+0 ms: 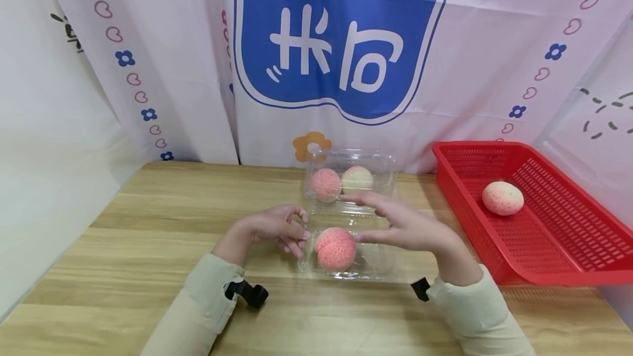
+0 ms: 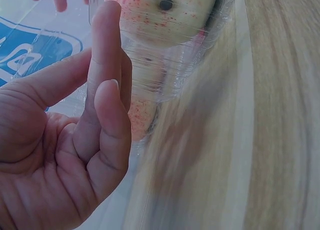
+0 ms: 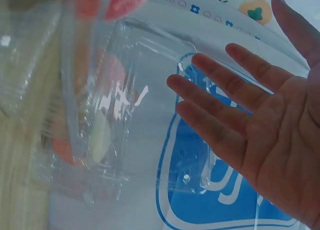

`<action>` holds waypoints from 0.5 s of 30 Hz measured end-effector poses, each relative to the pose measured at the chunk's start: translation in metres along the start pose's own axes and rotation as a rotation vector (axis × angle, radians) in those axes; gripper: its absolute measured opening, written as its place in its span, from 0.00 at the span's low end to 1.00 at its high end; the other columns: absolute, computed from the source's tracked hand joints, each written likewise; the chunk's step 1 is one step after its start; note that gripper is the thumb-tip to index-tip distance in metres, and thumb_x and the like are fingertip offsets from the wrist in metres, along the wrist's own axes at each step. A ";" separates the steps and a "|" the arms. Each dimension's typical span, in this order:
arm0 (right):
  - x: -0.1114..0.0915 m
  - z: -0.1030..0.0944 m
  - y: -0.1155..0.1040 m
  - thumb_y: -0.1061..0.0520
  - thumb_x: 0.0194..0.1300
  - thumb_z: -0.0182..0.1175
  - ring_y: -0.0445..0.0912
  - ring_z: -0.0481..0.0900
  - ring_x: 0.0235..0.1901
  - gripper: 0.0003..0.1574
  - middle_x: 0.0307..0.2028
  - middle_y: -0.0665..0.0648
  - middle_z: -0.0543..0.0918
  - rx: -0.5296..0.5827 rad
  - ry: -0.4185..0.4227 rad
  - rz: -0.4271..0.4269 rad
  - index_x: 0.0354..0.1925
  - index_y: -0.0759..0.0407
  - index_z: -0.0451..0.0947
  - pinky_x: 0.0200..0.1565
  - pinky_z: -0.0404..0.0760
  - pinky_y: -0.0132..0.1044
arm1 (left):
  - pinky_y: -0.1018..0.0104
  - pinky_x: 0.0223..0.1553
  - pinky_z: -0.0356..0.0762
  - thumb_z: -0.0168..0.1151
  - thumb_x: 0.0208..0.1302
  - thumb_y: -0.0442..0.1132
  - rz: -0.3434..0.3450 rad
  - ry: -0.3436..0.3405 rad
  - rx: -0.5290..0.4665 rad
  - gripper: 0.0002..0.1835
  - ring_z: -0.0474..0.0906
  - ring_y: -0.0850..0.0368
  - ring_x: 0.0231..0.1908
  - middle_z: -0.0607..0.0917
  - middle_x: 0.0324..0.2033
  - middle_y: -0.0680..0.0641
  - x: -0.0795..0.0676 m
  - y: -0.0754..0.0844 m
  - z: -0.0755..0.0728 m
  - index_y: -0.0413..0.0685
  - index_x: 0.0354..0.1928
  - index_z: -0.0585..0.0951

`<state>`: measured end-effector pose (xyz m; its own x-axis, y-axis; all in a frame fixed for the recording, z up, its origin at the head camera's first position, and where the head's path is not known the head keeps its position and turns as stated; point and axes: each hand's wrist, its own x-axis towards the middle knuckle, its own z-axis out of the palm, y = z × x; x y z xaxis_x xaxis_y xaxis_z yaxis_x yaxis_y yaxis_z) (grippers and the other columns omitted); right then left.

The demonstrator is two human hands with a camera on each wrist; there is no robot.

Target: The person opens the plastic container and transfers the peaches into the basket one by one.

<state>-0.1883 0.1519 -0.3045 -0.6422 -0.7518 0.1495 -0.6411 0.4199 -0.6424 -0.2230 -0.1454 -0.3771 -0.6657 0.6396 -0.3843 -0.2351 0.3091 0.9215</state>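
An uncapped clear plastic clamshell box lies on the table, with a pink speckled artificial peach in its near part. Behind that peach, a pink peach and a cream peach show through clear plastic; I cannot tell whether they sit in the same box. At the box's left edge is my left hand, its fingers loosely bent and nothing in its grasp. My right hand hovers over the right side, fingers spread, its thumb tip close to the near peach. In the right wrist view its palm holds nothing.
To the right stands a red plastic basket with a cream and pink peach inside. A printed white cloth hangs behind the wooden table. Black straps circle both wrists.
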 end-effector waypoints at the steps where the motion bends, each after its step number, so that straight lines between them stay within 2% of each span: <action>1: 0.001 0.003 0.000 0.52 0.62 0.70 0.51 0.69 0.69 0.43 0.69 0.52 0.71 0.005 -0.012 0.005 0.71 0.52 0.65 0.68 0.71 0.54 | 0.72 0.25 0.77 0.57 0.69 0.31 0.000 -0.001 0.002 0.21 0.86 0.59 0.24 0.85 0.25 0.48 0.000 0.000 0.000 0.35 0.56 0.59; 11: 0.011 0.023 0.007 0.46 0.67 0.65 0.52 0.66 0.71 0.41 0.71 0.56 0.70 -0.035 -0.137 -0.025 0.72 0.55 0.63 0.70 0.68 0.54 | 0.72 0.25 0.78 0.57 0.70 0.31 0.001 -0.001 0.006 0.20 0.87 0.58 0.25 0.86 0.25 0.48 0.001 0.000 -0.001 0.35 0.55 0.60; 15: 0.014 0.031 0.010 0.45 0.67 0.64 0.49 0.70 0.68 0.41 0.69 0.56 0.72 -0.037 -0.181 -0.026 0.72 0.56 0.63 0.69 0.70 0.50 | 0.71 0.25 0.78 0.57 0.70 0.31 0.001 -0.003 0.005 0.18 0.87 0.58 0.25 0.85 0.25 0.48 0.000 -0.001 -0.001 0.37 0.54 0.60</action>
<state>-0.1907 0.1294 -0.3325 -0.5412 -0.8405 0.0261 -0.6738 0.4148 -0.6116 -0.2238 -0.1459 -0.3777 -0.6639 0.6422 -0.3832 -0.2308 0.3114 0.9218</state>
